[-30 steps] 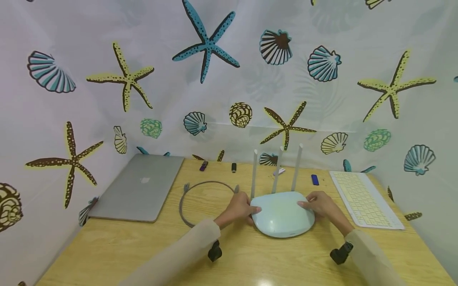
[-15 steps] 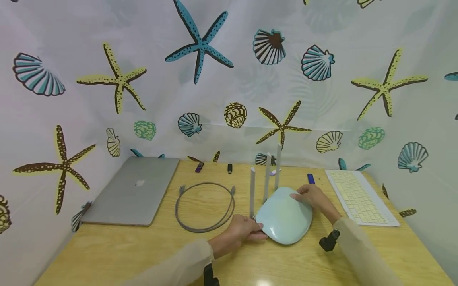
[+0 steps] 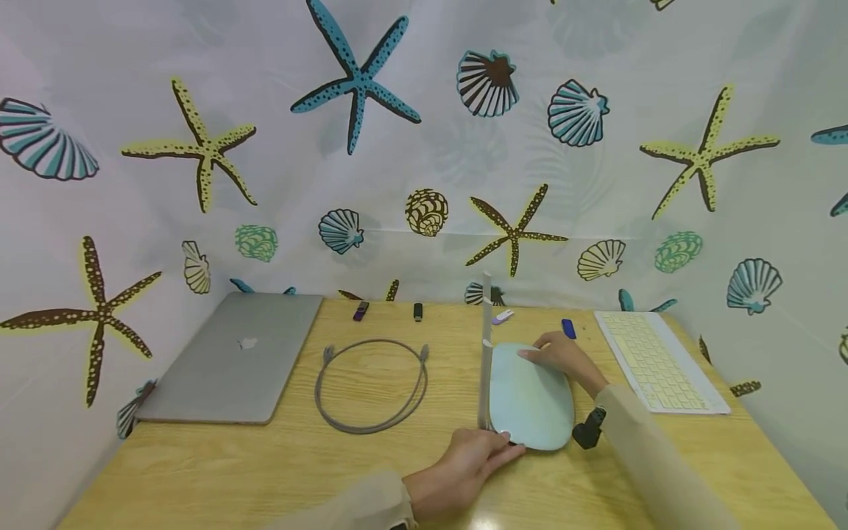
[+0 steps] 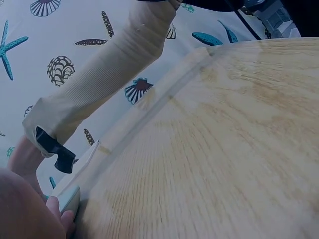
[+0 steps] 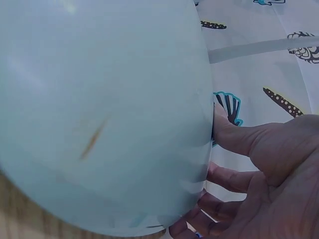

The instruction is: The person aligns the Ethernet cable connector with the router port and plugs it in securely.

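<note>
Router (image 3: 530, 401) is right of ctr, antennas (image 3: 486, 375) up along its left, btwn looped Ethernet cable (image 3: 363, 429) & wht keyboard (image 3: 656, 361). Left hand (image 3: 464, 465) pinches its near-left corner w/ thumb & fingers; right hand (image 3: 563, 358) grips far-right edge, thumb on top. Closed MacBook (image 3: 232, 361) far left; blue USB stick (image 3: 568, 328) beyond right hand.
</note>
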`<act>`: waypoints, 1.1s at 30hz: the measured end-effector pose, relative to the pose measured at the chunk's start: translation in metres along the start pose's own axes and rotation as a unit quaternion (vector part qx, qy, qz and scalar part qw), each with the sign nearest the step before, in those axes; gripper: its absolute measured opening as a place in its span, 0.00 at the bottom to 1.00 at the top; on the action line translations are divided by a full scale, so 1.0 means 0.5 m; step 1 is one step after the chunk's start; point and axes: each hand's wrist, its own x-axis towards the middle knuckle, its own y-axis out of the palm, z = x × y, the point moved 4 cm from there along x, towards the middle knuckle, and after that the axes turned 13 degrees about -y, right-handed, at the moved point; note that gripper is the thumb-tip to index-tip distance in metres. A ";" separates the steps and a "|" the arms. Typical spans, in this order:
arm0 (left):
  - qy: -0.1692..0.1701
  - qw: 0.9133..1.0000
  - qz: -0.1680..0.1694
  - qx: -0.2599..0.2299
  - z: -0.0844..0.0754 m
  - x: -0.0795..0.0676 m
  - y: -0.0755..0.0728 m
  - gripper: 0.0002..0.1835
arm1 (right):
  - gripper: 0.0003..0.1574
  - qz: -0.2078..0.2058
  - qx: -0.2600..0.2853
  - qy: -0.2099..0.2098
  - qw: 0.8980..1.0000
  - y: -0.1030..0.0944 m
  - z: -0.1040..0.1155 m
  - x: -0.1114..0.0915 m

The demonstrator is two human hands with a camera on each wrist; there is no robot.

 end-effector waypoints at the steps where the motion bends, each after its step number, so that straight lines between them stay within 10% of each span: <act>1: 0.002 1.000 0.004 -0.005 0.002 0.000 0.003 0.24 | 0.38 0.001 -0.002 0.004 1.000 0.000 0.001 0.001; 14: 0.006 0.999 0.038 -0.002 0.017 0.005 0.002 0.21 | 0.41 0.007 -0.028 0.006 1.000 -0.001 0.004 0.007; 18: -0.025 0.994 0.071 0.082 0.006 -0.005 -0.017 0.17 | 0.41 -0.004 -0.055 -0.004 0.998 -0.008 0.003 -0.007; 22: -0.038 0.970 0.098 0.219 -0.049 -0.016 -0.065 0.15 | 0.39 -0.022 -0.098 -0.011 0.995 -0.039 0.008 -0.051; 23: -0.024 0.956 0.097 0.275 -0.071 -0.019 -0.081 0.14 | 0.38 -0.018 -0.098 -0.008 0.995 -0.046 0.010 -0.068; 25: 0.040 0.903 0.061 0.424 -0.123 -0.026 -0.109 0.13 | 0.37 0.005 -0.076 0.005 0.997 -0.056 0.016 -0.103; 29: 0.205 0.727 -0.087 0.649 -0.227 -0.021 -0.140 0.11 | 0.39 0.080 -0.023 0.052 0.995 -0.043 0.027 -0.167; 30: 0.232 0.700 -0.120 0.665 -0.247 -0.009 -0.142 0.11 | 0.40 0.096 -0.021 0.062 0.993 -0.036 0.030 -0.179; 32: 0.265 0.700 -0.146 0.647 -0.279 0.025 -0.139 0.11 | 0.41 0.119 -0.025 0.074 0.990 -0.018 0.034 -0.201; 33: 0.271 0.718 -0.145 0.625 -0.290 0.047 -0.136 0.11 | 0.40 0.125 -0.025 0.079 0.989 -0.009 0.036 -0.210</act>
